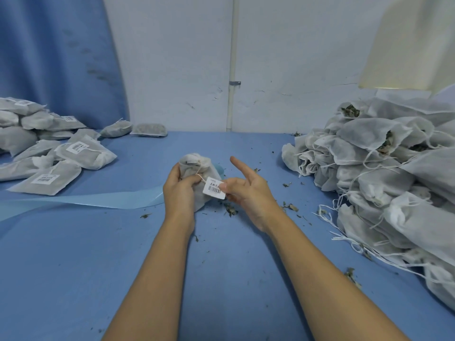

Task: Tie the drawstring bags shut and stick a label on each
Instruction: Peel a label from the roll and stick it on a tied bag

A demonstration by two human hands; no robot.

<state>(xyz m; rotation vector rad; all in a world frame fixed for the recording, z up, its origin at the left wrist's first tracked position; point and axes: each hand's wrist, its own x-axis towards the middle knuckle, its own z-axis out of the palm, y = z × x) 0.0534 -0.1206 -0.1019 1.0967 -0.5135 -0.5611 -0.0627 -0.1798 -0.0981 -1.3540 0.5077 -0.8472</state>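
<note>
A white drawstring bag filled with dried leaves stands at the table's middle, its neck gathered and a string trailing from it. My left hand grips the bag from the left side. My right hand pinches a white barcode label by its right edge with thumb and a finger, while the index finger points up. The label hangs in front of the bag's lower right part; whether it touches the bag I cannot tell.
A pile of untied white bags with loose strings fills the right side. Labelled flat bags lie at the left. A light blue backing strip runs left from the held bag. Leaf crumbs dot the blue table.
</note>
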